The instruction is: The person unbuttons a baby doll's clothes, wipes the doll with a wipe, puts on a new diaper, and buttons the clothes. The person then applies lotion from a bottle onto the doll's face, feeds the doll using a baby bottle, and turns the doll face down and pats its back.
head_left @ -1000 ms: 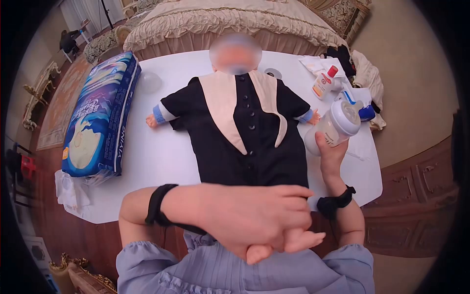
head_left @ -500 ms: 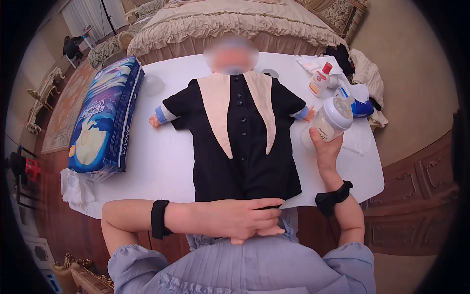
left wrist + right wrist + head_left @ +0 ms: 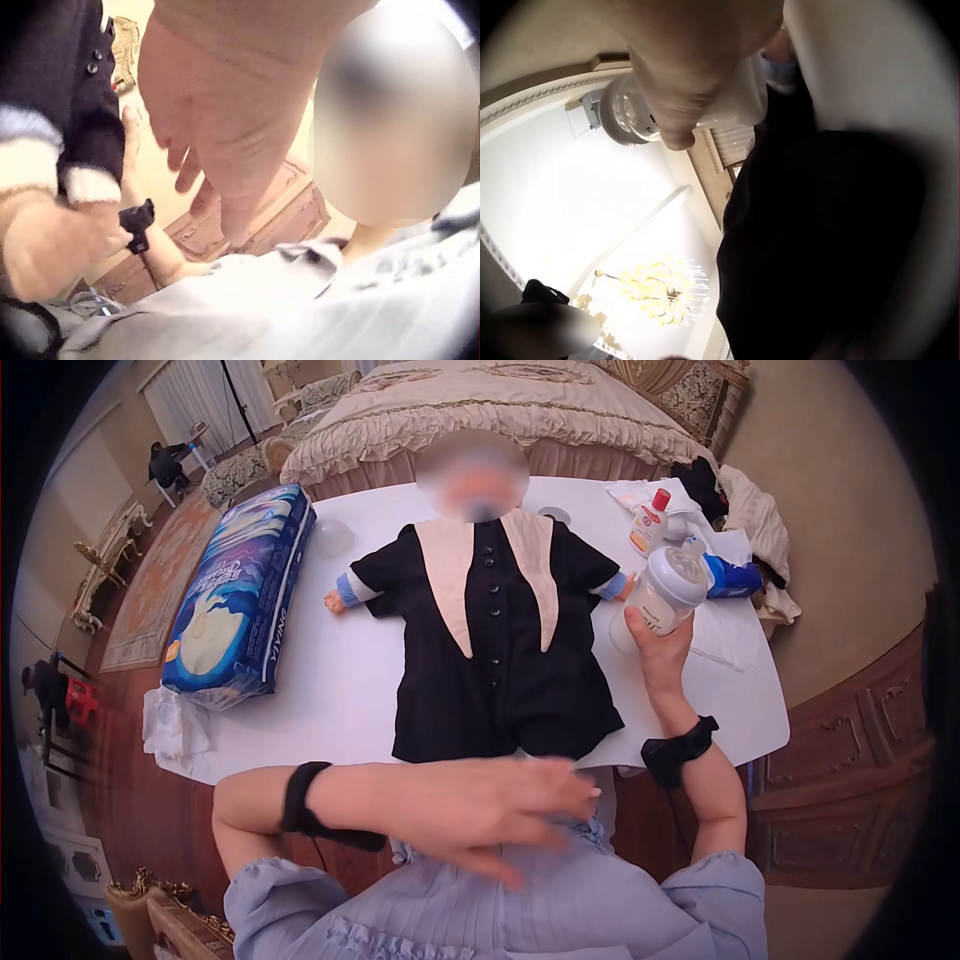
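A doll in a black outfit [image 3: 480, 690] with a cream pointed collar lies face up on the white table. My right hand [image 3: 661, 652] grips a clear bottle [image 3: 655, 605] with a white collar and teat, tilted beside the doll's hand. In the right wrist view the thumb lies along the bottle [image 3: 739, 97]. My left hand [image 3: 480, 810], blurred, hangs with spread fingers over my lap, just below the outfit's hem. The left wrist view shows that hand [image 3: 225, 112] holding nothing, with the doll's feet [image 3: 52, 240] to one side.
A blue diaper pack [image 3: 240, 600] lies along the table's left side, with a clear dome [image 3: 334, 538] near it. Behind the bottle are a red-capped bottle [image 3: 650, 522], a blue packet [image 3: 733, 575] and white cloths. A bed [image 3: 480, 410] stands beyond the table.
My left hand has drawn back from the doll's legs and its fingers have spread. The outfit's lower edge lies flatter. My right hand still grips the bottle.
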Available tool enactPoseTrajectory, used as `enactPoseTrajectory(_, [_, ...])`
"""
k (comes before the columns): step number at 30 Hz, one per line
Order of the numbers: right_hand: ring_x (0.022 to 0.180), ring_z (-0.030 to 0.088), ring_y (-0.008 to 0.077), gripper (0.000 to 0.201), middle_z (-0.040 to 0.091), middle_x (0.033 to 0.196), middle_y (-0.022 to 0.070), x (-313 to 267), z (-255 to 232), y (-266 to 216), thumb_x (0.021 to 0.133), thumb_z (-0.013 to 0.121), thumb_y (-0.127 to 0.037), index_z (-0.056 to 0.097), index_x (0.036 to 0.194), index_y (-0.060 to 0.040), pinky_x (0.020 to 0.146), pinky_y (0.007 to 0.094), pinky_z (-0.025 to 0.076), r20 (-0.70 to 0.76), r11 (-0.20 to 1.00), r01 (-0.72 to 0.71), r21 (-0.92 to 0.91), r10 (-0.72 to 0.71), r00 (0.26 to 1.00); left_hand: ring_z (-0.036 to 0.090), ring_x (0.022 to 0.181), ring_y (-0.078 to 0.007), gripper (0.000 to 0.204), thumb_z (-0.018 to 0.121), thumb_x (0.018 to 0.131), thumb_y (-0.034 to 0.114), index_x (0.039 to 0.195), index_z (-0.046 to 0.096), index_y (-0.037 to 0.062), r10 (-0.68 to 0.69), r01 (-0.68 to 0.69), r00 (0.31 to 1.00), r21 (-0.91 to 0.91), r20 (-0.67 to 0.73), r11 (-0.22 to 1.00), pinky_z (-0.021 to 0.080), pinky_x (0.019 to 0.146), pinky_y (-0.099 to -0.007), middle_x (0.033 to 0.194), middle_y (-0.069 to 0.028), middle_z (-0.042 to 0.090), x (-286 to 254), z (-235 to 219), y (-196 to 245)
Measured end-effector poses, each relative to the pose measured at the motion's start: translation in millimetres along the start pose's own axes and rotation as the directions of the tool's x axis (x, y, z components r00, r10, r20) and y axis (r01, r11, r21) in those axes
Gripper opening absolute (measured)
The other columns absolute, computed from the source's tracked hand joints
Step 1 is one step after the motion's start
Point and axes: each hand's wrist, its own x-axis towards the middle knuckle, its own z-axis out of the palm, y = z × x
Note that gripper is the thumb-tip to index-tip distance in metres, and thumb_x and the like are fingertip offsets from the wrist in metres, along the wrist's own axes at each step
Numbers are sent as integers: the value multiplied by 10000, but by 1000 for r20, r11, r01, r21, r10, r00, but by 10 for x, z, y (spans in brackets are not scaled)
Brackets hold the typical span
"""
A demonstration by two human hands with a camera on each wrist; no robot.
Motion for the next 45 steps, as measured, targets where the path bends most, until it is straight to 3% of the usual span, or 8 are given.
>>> enactPoseTrajectory(5, [1060, 578, 190, 671, 568, 1173, 97, -1, 10, -24, 767, 825, -177, 447, 1298, -19, 931, 324, 467, 9, 998, 37, -43, -36, 999, 230, 1459, -329, 754, 636, 838, 446, 1415, 415, 15, 13, 29, 998, 600, -66, 800, 139, 1208, -506, 1514, -183, 345, 228, 325, -395])
enactPoseTrajectory(21, [1092, 573, 191, 642, 572, 1194, 103, -42, -20, 22, 781, 808, -170, 460, 1299, -19, 963, 330, 454, 55, 998, -52, -42, 54, 997, 399, 1361, -347, 543, 635, 909, 355, 1317, 534, 11, 63, -52, 963, 51, -261, 997, 270, 1160, -495, 1390, -195, 484, 108, 350, -461])
enactPoseTrajectory(24, [1030, 630, 215, 575, 604, 1159, 133, -58, -39, 97, 821, 743, -161, 462, 1299, -6, 927, 343, 498, 50, 999, -30, -37, 31, 998, 545, 1214, -324, 287, 670, 907, 193, 1147, 654, 38, -58, 9, 795, -84, -604, 996, 397, 1062, -449, 1273, -156, 591, -81, -214, -348])
enactPoseTrajectory(26, [1021, 646, 229, 576, 620, 1143, 146, -60, -41, 57, 824, 736, -156, 456, 1304, -4, 921, 353, 512, 104, 999, -32, -42, 37, 994, 588, 1147, -236, 243, 600, 937, 155, 1130, 663, 23, -180, 294, 511, -26, -841, 956, 454, 964, -383, 1151, -106, 664, -353, -586, -526])
enactPoseTrajectory(28, [1028, 646, 229, 579, 624, 1140, 145, -90, -31, 13, 824, 737, -156, 456, 1306, -2, 922, 355, 512, 118, 996, -79, -28, 82, 990, 612, 979, -126, 279, 562, 970, 205, 1157, 668, 26, -493, 344, 18, -457, -870, 820, 494, 841, -287, 1058, -40, 672, -706, -966, -995])
enactPoseTrajectory(30, [1035, 645, 230, 582, 629, 1137, 144, -111, -12, 3, 824, 738, -157, 456, 1307, 0, 924, 356, 511, 140, 993, -113, -14, 114, 984, 617, 891, -133, 319, 555, 975, 236, 1153, 660, -8, -491, 392, -111, -492, -864, 777, 498, 800, -258, 1004, -45, 667, -1170, -1290, -1523])
enactPoseTrajectory(41, [1032, 633, 218, 601, 634, 1126, 121, -143, -8, -7, 773, 788, -197, 509, 1257, 24, 925, 351, 494, 241, 984, -162, -73, 175, 955, 601, 1114, -289, 358, 411, 979, 57, 1303, 452, -89, -896, -435, -304, -790, -323, 432, 488, 1004, -384, 1231, -207, 560, -1252, -113, -1002])
enactPoseTrajectory(45, [1029, 633, 215, 594, 636, 1126, 118, -151, 54, -34, 772, 791, -202, 518, 1251, 20, 925, 346, 492, 272, 980, -186, -73, 199, 942, 559, 1212, -290, 403, 351, 970, 19, 1348, 370, -119, -919, -460, -242, -798, -311, 391, 428, 1092, -391, 1291, -234, 524, -1131, -285, -1208])
